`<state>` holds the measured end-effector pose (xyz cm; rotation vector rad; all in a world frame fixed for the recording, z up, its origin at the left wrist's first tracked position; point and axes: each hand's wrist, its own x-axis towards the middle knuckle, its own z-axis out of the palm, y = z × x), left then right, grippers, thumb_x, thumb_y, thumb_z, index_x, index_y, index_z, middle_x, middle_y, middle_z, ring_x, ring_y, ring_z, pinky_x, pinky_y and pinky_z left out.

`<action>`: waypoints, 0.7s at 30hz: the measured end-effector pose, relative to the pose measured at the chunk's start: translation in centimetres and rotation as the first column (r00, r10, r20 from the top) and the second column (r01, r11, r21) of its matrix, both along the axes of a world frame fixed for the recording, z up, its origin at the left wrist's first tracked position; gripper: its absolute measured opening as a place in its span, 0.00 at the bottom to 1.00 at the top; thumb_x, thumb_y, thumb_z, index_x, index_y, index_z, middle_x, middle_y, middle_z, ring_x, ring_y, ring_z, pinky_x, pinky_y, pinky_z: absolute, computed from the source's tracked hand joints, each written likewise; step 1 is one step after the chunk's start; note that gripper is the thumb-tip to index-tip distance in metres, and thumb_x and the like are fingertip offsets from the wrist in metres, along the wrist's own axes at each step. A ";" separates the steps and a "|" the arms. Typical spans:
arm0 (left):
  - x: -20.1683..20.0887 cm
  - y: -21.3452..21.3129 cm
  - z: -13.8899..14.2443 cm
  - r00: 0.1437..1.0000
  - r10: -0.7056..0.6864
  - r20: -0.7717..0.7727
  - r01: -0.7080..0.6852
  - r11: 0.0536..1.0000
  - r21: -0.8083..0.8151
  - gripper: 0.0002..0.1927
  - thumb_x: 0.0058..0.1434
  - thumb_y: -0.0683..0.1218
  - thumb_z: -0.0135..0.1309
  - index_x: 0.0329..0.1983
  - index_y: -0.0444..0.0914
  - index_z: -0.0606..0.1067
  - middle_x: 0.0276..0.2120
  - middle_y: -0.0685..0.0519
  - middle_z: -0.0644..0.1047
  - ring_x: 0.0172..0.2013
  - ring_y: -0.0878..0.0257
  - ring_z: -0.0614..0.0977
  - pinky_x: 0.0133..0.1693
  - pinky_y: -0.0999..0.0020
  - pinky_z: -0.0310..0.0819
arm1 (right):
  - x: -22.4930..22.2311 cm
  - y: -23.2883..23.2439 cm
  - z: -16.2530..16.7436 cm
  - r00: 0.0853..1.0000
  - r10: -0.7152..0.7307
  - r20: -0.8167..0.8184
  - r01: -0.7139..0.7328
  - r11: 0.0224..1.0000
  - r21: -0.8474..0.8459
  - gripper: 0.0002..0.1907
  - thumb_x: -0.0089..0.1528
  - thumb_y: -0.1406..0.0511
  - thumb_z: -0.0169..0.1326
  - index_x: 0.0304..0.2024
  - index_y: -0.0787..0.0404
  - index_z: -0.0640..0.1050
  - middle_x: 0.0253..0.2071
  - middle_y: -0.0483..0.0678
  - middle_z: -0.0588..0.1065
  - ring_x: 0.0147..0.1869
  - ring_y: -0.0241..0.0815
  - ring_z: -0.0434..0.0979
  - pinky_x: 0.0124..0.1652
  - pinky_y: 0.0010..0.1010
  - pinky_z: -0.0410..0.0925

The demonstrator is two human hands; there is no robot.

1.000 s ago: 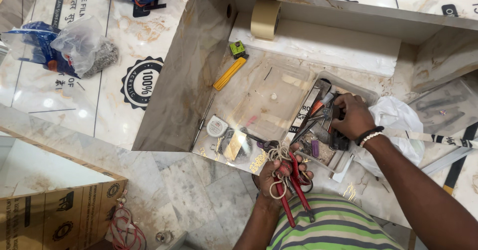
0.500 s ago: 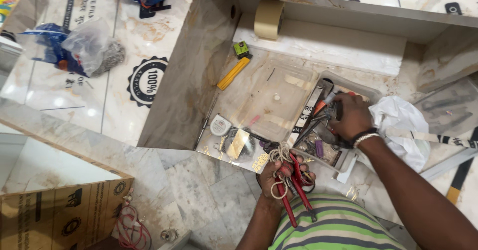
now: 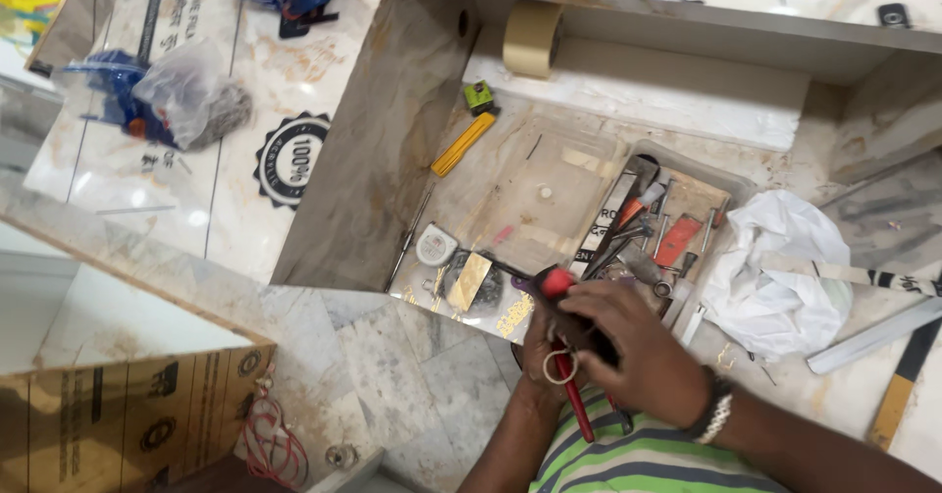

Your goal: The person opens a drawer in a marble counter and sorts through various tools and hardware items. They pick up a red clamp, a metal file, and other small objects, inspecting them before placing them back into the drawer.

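The red-handled pliers are gripped upright between both hands, long axis near-to-far: left hand beneath, right hand clenched over the top.

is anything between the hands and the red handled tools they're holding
Nothing visible does. The left hand already grips the bundle of red-handled tools, and the right hand lies over the same bundle, touching it. The open tray of mixed hand tools sits just beyond the hands, apart from them.
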<state>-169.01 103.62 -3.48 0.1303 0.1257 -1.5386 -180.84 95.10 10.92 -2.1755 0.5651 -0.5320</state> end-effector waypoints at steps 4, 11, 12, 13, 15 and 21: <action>0.3 1.3 -1.1 0.993 0.102 0.065 -0.097 0.993 -0.063 0.44 0.61 0.72 0.51 0.69 0.36 0.65 0.62 0.44 0.74 0.61 0.52 0.76 0.63 0.55 0.69 | 1.1 2.1 -0.8 0.995 0.003 -0.096 -0.023 0.977 -0.212 0.35 0.52 0.66 0.66 0.61 0.58 0.71 0.61 0.55 0.67 0.69 0.58 0.66 0.64 0.43 0.62; 0.5 2.0 -0.7 1.000 0.016 0.015 -0.012 0.966 -0.260 0.41 0.64 0.65 0.61 0.71 0.40 0.64 0.59 0.46 0.74 0.56 0.50 0.80 0.60 0.41 0.71 | -1.4 -2.4 -3.0 1.000 -0.001 0.009 0.001 1.000 0.025 0.16 0.57 0.61 0.64 0.46 0.57 0.79 0.57 0.51 0.74 0.63 0.50 0.72 0.60 0.42 0.65; 0.5 1.7 -0.5 0.999 0.036 0.010 -0.032 0.965 -0.259 0.40 0.63 0.65 0.61 0.70 0.40 0.64 0.58 0.46 0.75 0.56 0.50 0.80 0.61 0.42 0.71 | -1.7 -4.7 -3.8 0.991 -0.121 -0.049 0.119 0.992 -0.034 0.12 0.60 0.60 0.61 0.44 0.55 0.79 0.54 0.47 0.77 0.60 0.46 0.75 0.59 0.39 0.68; 0.5 1.5 -0.3 0.998 0.056 0.007 -0.053 0.965 -0.258 0.40 0.63 0.65 0.62 0.69 0.40 0.65 0.57 0.47 0.75 0.57 0.51 0.80 0.62 0.43 0.71 | -1.6 -7.1 -4.7 0.957 -0.177 -0.230 0.169 0.984 -0.057 0.09 0.63 0.60 0.57 0.45 0.54 0.80 0.53 0.45 0.78 0.60 0.45 0.76 0.61 0.39 0.67; 0.4 1.3 0.0 0.998 0.057 -0.008 -0.057 0.970 -0.236 0.40 0.61 0.65 0.63 0.68 0.40 0.65 0.55 0.47 0.76 0.56 0.52 0.80 0.63 0.44 0.72 | -1.3 -10.0 -6.6 0.899 -0.215 -0.382 0.166 0.973 -0.158 0.11 0.64 0.61 0.55 0.48 0.54 0.80 0.54 0.46 0.78 0.62 0.47 0.75 0.62 0.41 0.66; 0.1 0.9 0.2 1.000 0.010 0.002 -0.009 0.983 -0.183 0.39 0.60 0.65 0.63 0.66 0.40 0.66 0.54 0.47 0.77 0.55 0.50 0.81 0.60 0.42 0.74 | 0.1 -11.0 -7.2 0.777 -0.337 -0.532 0.059 0.880 -0.471 0.25 0.52 0.58 0.62 0.53 0.54 0.78 0.55 0.48 0.73 0.63 0.50 0.67 0.59 0.47 0.61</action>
